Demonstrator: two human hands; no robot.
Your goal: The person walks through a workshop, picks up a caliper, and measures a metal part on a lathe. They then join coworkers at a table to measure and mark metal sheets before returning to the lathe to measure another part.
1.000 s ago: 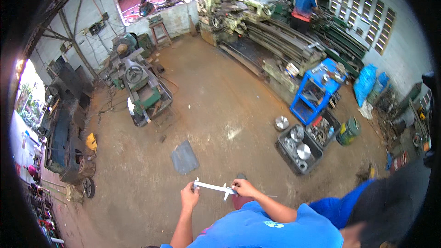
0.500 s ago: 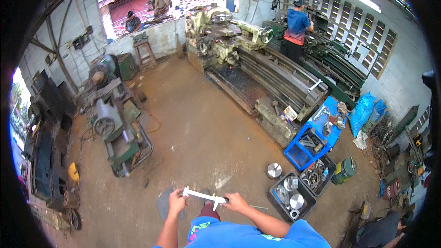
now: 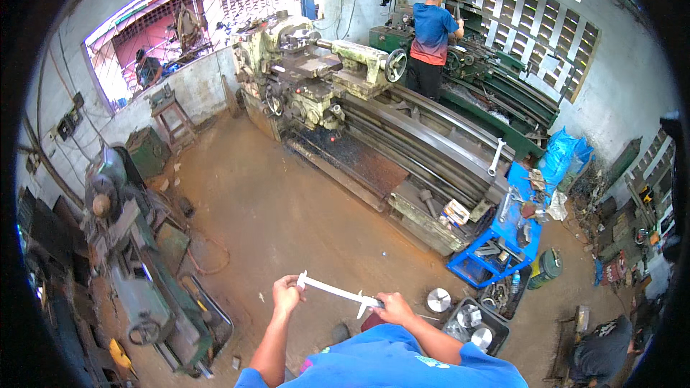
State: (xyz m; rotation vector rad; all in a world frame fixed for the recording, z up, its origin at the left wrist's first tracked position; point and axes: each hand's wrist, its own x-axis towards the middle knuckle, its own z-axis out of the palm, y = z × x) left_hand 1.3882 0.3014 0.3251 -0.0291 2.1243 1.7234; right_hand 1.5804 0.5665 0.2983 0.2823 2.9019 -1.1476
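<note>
A long, pale vernier caliper (image 3: 332,290) spans the gap in front of my body, tilted a little down to the right. My left hand (image 3: 287,293) is closed round its left end, beside the upright jaw. The other end has a dark part, and my right hand (image 3: 396,310) grips it just right of the sliding jaw. The two jaws stand well apart with nothing between them. Close to my right forearm, a round metal disc (image 3: 438,299) lies on the floor.
A large lathe (image 3: 366,75) stretches across the middle, with a wrench (image 3: 496,156) on its bed. Right of it stands a blue tool cart (image 3: 523,233) near a black bin (image 3: 496,348) of metal parts. A smaller lathe (image 3: 147,298) stands left. A person (image 3: 431,36) works behind; another crouches lower right.
My view has turned and moved forward, so the machines sit lower and further left. Both hands keep their hold on the caliper, its jaws still wide apart.
</note>
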